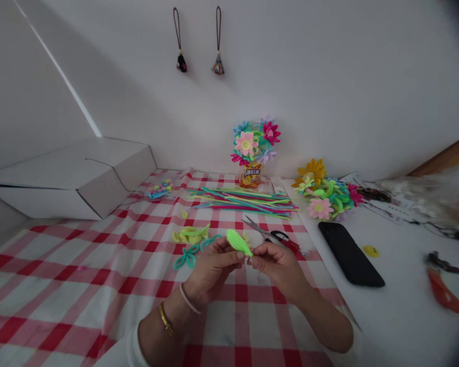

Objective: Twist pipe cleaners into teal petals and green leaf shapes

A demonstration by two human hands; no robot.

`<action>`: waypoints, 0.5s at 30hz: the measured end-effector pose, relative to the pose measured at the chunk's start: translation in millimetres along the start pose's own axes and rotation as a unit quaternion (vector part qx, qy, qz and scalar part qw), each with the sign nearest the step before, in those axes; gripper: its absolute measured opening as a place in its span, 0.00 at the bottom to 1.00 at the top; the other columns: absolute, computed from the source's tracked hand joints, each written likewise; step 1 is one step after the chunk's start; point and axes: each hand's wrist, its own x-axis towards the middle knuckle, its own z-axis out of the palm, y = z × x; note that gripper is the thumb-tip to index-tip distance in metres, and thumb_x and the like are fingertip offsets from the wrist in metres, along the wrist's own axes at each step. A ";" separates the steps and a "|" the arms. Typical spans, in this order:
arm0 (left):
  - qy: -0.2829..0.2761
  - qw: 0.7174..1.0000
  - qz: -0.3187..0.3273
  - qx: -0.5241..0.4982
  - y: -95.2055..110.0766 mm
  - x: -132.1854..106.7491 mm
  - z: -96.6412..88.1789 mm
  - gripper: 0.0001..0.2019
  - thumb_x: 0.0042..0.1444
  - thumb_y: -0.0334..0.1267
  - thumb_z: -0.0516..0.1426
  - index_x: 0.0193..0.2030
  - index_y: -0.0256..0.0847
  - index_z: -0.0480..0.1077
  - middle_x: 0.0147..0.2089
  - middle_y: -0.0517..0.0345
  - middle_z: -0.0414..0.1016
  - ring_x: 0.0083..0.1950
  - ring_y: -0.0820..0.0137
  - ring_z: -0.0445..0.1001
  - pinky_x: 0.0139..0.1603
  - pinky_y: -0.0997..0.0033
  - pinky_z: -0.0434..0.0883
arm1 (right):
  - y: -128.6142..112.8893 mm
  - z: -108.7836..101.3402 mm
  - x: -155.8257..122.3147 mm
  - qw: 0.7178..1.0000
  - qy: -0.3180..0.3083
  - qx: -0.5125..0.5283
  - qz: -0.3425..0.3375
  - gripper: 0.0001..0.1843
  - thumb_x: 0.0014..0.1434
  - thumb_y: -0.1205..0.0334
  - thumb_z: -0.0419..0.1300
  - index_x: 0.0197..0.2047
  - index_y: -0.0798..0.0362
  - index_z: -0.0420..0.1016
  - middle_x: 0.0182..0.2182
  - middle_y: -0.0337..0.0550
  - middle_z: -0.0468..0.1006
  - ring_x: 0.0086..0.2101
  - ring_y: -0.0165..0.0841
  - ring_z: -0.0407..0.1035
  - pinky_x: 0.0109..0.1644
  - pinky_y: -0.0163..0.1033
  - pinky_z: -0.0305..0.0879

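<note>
Between my hands is a bright green pipe-cleaner leaf point(237, 241), its rounded end up to the left and its narrow end at my fingertips. My left hand point(216, 267) grips it from below, thumb along its lower side. With thumb and index finger, my right hand point(277, 265) pinches the narrow end. Just beyond my left hand lie a teal pipe-cleaner flower shape point(186, 257), a second teal looped piece point(209, 242) and several pale yellow petals point(191, 234). Scissors point(265, 230) with black handles rest behind my right hand, beside a red-handled tool point(290, 245).
Loose coloured pipe cleaners point(245, 202) lie across the checked tablecloth point(110, 285). Behind them stands a jar point(250, 176) of fuzzy flowers. More flowers point(329, 196), a black phone point(350, 254) and orange-handled pliers point(443, 290) are at right. A white box point(72, 173) stands at left.
</note>
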 end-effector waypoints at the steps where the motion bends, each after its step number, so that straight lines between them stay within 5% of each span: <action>1: 0.000 1.000 0.001 0.003 -0.5 -0.1 0.3 0.10 0.39 0.27 0.65 0.30 0.36 0.72 0.27 0.59 0.72 0.28 0.75 0.68 0.31 0.74 0.62 | 0.4 0.2 0.1 1.000 0.004 0.004 0.003 0.05 0.48 0.62 0.64 0.25 0.54 0.73 0.22 0.35 0.72 0.25 0.27 0.63 0.31 0.33 0.60; 15: -0.025 1.000 0.008 0.001 -3.0 -0.2 2.0 0.08 0.41 0.27 0.63 0.31 0.36 0.71 0.26 0.58 0.72 0.27 0.74 0.68 0.29 0.73 0.60 | 2.8 3.0 0.1 0.994 -0.029 0.093 0.056 0.05 0.46 0.63 0.65 0.25 0.55 0.74 0.22 0.36 0.74 0.25 0.26 0.64 0.31 0.33 0.60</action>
